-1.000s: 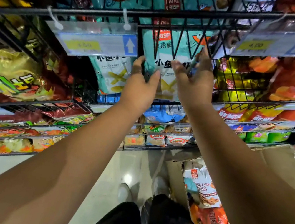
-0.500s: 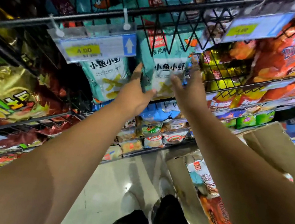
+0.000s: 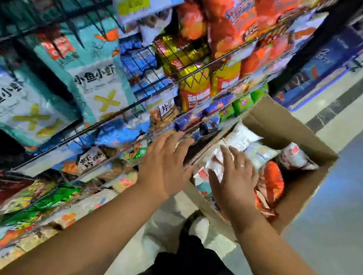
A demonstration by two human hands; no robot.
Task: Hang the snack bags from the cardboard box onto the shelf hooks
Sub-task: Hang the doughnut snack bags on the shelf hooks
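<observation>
Cardboard box (image 3: 297, 130), brown and open-topped, at 3 o'clock of the black wire shelf (image 3: 140, 63), containing white snack bags (image 3: 242, 140) and an orange snack bag (image 3: 272, 183). Right hand (image 3: 234, 182), fingers straight and spread, holding nothing, lies over the white bags; contact cannot be told. Left hand (image 3: 167, 161), likewise flat and empty, hovers at the box's 9 o'clock rim. Teal snack bags (image 3: 98, 85) hang on the shelf at 10 o'clock.

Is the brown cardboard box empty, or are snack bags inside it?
Not empty: white bags and an orange bag lie inside the brown cardboard box.
</observation>
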